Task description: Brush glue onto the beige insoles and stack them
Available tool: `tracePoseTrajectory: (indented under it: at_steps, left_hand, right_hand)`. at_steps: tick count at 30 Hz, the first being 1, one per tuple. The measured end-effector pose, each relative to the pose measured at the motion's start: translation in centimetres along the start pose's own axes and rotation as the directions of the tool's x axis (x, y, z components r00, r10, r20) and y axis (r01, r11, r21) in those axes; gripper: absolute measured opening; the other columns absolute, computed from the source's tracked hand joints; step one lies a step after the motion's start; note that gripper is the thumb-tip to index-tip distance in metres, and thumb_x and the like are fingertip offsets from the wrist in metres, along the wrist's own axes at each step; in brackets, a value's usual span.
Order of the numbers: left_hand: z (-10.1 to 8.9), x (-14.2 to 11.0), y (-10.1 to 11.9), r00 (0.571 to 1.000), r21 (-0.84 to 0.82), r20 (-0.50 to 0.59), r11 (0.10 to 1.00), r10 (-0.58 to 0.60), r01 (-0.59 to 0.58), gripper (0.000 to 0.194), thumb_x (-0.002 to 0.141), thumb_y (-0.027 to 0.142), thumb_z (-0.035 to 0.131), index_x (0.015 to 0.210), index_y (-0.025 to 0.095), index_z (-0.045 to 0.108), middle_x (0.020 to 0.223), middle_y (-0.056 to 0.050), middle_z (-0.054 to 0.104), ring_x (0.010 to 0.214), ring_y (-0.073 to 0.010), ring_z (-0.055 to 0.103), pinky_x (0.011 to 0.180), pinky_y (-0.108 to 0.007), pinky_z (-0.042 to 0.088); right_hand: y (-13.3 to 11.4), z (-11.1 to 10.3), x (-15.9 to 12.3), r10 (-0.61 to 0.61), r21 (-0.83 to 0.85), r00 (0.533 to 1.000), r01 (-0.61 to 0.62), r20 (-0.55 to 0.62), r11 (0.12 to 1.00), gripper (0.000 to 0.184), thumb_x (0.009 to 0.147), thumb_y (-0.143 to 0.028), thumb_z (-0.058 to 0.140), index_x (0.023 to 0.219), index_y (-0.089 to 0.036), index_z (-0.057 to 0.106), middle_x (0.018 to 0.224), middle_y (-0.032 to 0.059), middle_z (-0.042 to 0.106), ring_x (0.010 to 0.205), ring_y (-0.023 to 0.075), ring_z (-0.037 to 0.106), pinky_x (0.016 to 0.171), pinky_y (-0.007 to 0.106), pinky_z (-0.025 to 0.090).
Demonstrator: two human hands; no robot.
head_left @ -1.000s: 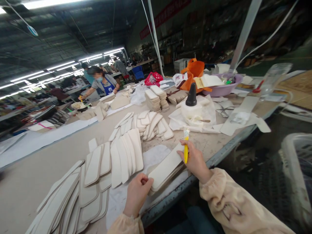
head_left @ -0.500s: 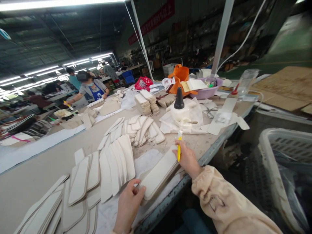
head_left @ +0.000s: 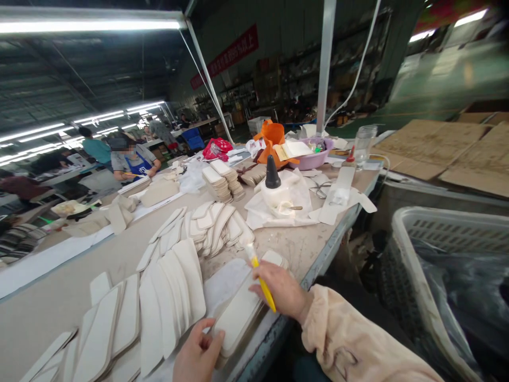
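My right hand (head_left: 283,286) is closed around a paintbrush with a yellow handle (head_left: 265,289), its pale bristles pointing up and away. Beneath that hand lies a stack of long cream panels with rounded corners (head_left: 234,321), along the table's near edge. At the stack's near end, my left hand (head_left: 199,350) grips a corner of the top panel between thumb and fingers. Fanned panels (head_left: 175,292) spread just left of the stack. Beyond the brush, a white container (head_left: 274,197) with a black cone (head_left: 272,172) stands on a white sheet.
More panels lie in overlapping piles (head_left: 217,225) and upright stacks (head_left: 223,181). Farther back are scissors (head_left: 320,190), a purple basin (head_left: 314,159), an orange bag (head_left: 271,139) and a clear jar (head_left: 363,146). A plastic basket (head_left: 407,265) stands right of the table edge (head_left: 334,249). A co-worker (head_left: 133,159) works across the table.
My view has swung to the right. The brush has come nearer and tilted, with its bristles now up to the left, over the stack. My left hand stays at the panel's near corner.
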State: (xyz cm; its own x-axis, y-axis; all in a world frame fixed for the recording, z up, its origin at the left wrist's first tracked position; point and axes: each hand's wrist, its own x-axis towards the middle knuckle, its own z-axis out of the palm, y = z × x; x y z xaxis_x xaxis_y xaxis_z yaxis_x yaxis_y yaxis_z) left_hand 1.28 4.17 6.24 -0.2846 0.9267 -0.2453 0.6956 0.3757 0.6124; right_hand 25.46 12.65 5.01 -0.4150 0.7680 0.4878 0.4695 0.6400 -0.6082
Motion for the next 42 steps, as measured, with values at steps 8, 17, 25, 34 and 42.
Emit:
tracePoseTrajectory:
  at_steps: [8, 17, 25, 34, 42]
  left_hand:
    - [0.4, 0.0, 0.0, 0.998, -0.019, -0.068, 1.0, 0.014, -0.015, 0.053, 0.064, 0.067, 0.054, 0.09, 0.021, 0.061, 0.048, 0.007, 0.051, 0.053, -0.0205, 0.057, 0.056, -0.032, 0.042]
    - [0.6, -0.2, -0.4, 0.996, -0.006, -0.075, 0.999, 0.039, -0.04, 0.05, 0.07, 0.061, 0.05, 0.097, 0.02, 0.058, 0.051, 0.006, 0.052, 0.056, -0.0215, 0.056, 0.06, -0.033, 0.041]
    - [0.7, -0.2, -0.4, 0.993, -0.024, -0.107, 0.998, 0.047, -0.05, 0.045, 0.07, 0.058, 0.053, 0.094, 0.02, 0.06, 0.051, 0.006, 0.051, 0.054, -0.0198, 0.055, 0.057, -0.031, 0.041]
    - [0.8, -0.2, -0.2, 0.987, -0.006, -0.139, 0.996, 0.084, -0.085, 0.039, 0.071, 0.052, 0.055, 0.092, 0.02, 0.061, 0.063, 0.005, 0.053, 0.058, -0.0184, 0.055, 0.062, -0.032, 0.044]
    - [-0.7, -2.0, 1.0, 0.94, -0.129, -0.264, 0.958, 0.215, -0.255, 0.053, 0.072, 0.046, 0.062, 0.115, 0.016, 0.059, 0.122, -0.014, 0.06, 0.111, -0.0296, 0.057, 0.093, -0.045, 0.046]
  right_hand:
    - [0.5, 0.5, -0.7, -0.03, -0.025, 0.986, 0.034, 0.166, 0.999, 0.03, 0.083, -0.041, 0.066, 0.103, -0.023, 0.054, 0.115, 0.0086, 0.067, 0.106, 0.0208, 0.063, 0.109, 0.044, 0.033]
    - [4.6, -1.9, -0.5, 0.382, -0.042, 0.908, -0.394, -0.17, 0.918, 0.015, 0.09, -0.03, 0.054, 0.102, -0.024, 0.047, 0.097, 0.0079, 0.066, 0.094, 0.0264, 0.066, 0.082, 0.042, 0.052]
    - [4.2, -1.7, -0.4, 0.385, 0.112, 0.896, -0.369, -0.222, 0.923, 0.019, 0.084, -0.023, 0.053, 0.102, -0.023, 0.047, 0.092, 0.0055, 0.066, 0.085, 0.0246, 0.066, 0.078, 0.04, 0.051]
    - [3.5, -1.7, 0.1, 0.378, 0.362, 0.872, -0.259, -0.311, 0.895, 0.021, 0.084, -0.029, 0.059, 0.097, -0.026, 0.044, 0.112, 0.0076, 0.064, 0.095, 0.0233, 0.063, 0.083, 0.04, 0.048]
    - [-3.2, -4.9, 2.6, 0.402, 0.771, 0.896, -0.116, -0.191, 0.625, 0.033, 0.077, -0.028, 0.072, 0.09, -0.027, 0.043, 0.102, 0.0008, 0.064, 0.097, 0.0187, 0.06, 0.079, 0.03, 0.047]
